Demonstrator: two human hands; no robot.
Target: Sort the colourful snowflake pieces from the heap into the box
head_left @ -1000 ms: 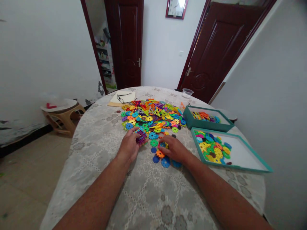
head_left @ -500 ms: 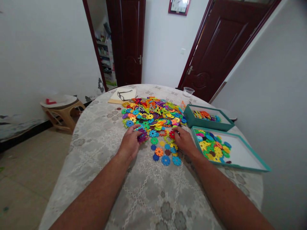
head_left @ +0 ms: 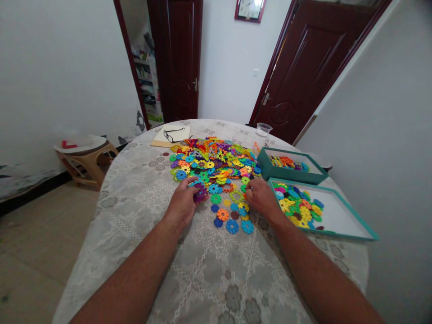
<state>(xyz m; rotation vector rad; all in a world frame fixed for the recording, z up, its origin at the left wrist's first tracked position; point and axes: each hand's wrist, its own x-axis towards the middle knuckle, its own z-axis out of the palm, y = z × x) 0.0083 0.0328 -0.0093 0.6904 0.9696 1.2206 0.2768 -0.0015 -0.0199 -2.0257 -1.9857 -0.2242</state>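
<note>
Discs (head_left: pixel 232 226) of blue, flat and toothed, lay nearest on the patterned tablecloth (head_left: pixel 202 279), with an orange disc (head_left: pixel 222 214) just behind; one second earlier the right hand (head_left: pixel 262 197) had covered part of this group, but now it rested beyond and to the right. Half a second before, a red disc had shown at its fingertips, and now this could not be seen. Its fingers were curled, with hidden tips, so I could not tell if they met or held something. The left hand (head_left: pixel 182 202), almost unmoved, had thumb and fingers clamped on a purple piece (head_left: pixel 200 192), which looked thick and toothed. Farther away spread a many-coloured heap (head_left: pixel 216 159), left of a teal box (head_left: pixel 286 175).
</note>
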